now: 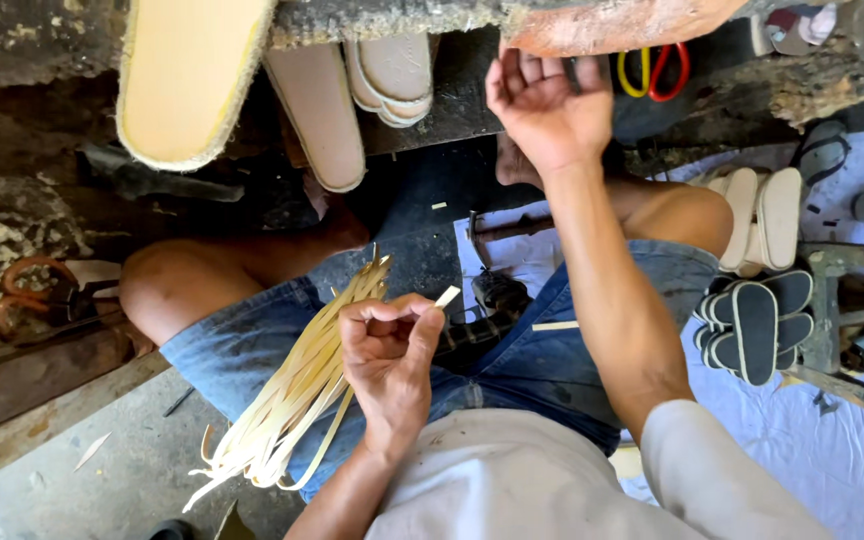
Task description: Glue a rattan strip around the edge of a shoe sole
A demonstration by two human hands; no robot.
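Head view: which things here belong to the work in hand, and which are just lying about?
In hand:
- left hand pinching a short pale strip
- bundle of pale strips on the lap
- right hand raised, open, at the bench edge
- large pale sole

Lying about:
- stacked dark soles
- yellow and red scissors
- white soles
- hammer

Colours noted. The strips (297,390) lying across my thigh, lower centre of the frame, are pale straw-yellow; the short strip piece (447,296) pinched in my left hand (387,350) is cream. My shorts (512,370) are blue denim, my shirt (552,480) off-white. At upper left, the large sole (187,70) is pale yellow with a rough beige edge. At upper right, the scissors (652,72) have one yellow and one red handle. The stacked soles (757,325) at right are black, ridged.
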